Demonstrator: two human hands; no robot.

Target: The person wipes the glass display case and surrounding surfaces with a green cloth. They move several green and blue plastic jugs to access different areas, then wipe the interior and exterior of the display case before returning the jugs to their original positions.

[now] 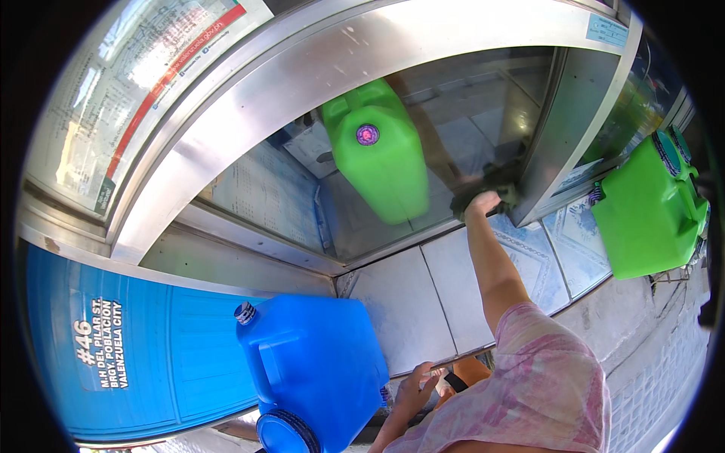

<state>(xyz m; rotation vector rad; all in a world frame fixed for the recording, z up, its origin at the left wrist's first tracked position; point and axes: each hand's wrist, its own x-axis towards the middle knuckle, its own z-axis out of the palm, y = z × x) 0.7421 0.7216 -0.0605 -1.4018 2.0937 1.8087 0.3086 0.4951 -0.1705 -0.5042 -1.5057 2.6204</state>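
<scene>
My right arm stretches forward to the foot of a glass panel (483,90) in a metal frame. There my right hand (483,202) is closed on a dark cloth (462,205), which lies against the lower glass just above the tiles. Nearer to me, my left hand (414,391) hangs low beside a big blue water jug (317,355), fingers loosely bent and apart, with nothing seen in them. The jug stands on the ledge to the left, its cap and handle facing left. A green water jug (381,158) with a purple cap shows in the glass.
White and blue patterned tiles (396,298) cover the ledge. Another green jug (646,219) with dark caps stands at the far right. A blue panel (204,355) with white lettering is at the left, and a printed poster (143,75) hangs upper left. Paving (649,370) lies lower right.
</scene>
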